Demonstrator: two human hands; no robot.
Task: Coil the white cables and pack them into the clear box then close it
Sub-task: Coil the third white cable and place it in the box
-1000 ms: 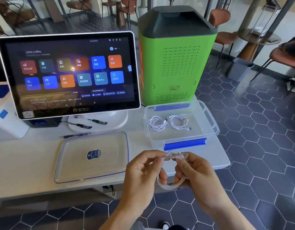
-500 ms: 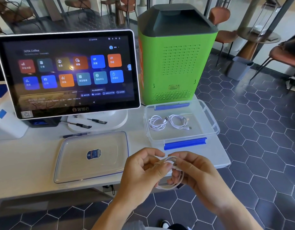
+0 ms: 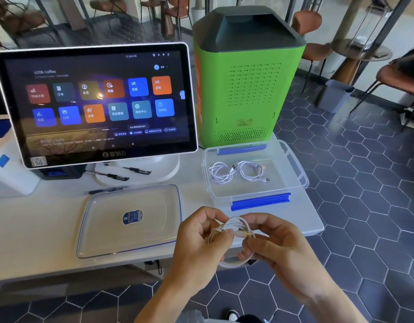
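Held just off the near table edge, at about 5 o'clock in the view: a white cable [image 3: 234, 231], wound into a small loop, gold-tipped plug poking out near the top. Pinched on its left side by the left hand [image 3: 201, 243], thumb and fingers pressed together on the strands. Gripped on its right side by the right hand [image 3: 280, 248], fingers curled closed around the loop's right side, lower curve hanging free below.

At 12 o'clock from the hands, on the table [image 3: 33, 229]: the clear box [image 3: 292, 162] with blue clips, open. Inside already, two coiled white cables [image 3: 236, 172] lying side by side on the floor, touching or nearly so. At 9 o'clock from the hands: the lid [image 3: 103, 229], flat on the table, apart from the box, label in the middle.

Judged progress: well past halfway. Two cables packed, a third nearly coiled. Left to do: finish the winding, drop it into the box, fit the lid, snap the clips. No other loose cables visible on the table.

Further out: a touchscreen [image 3: 96, 103] at 10 o'clock, pens [image 3: 117, 176] on its stand, a green machine [image 3: 248, 78] at 12 o'clock behind the box.

Against the earlier frames: loop tighter and more gathered, plug end now brought up to the top between the hands. Hands a little closer together. Box, lid and packed cables unmoved.
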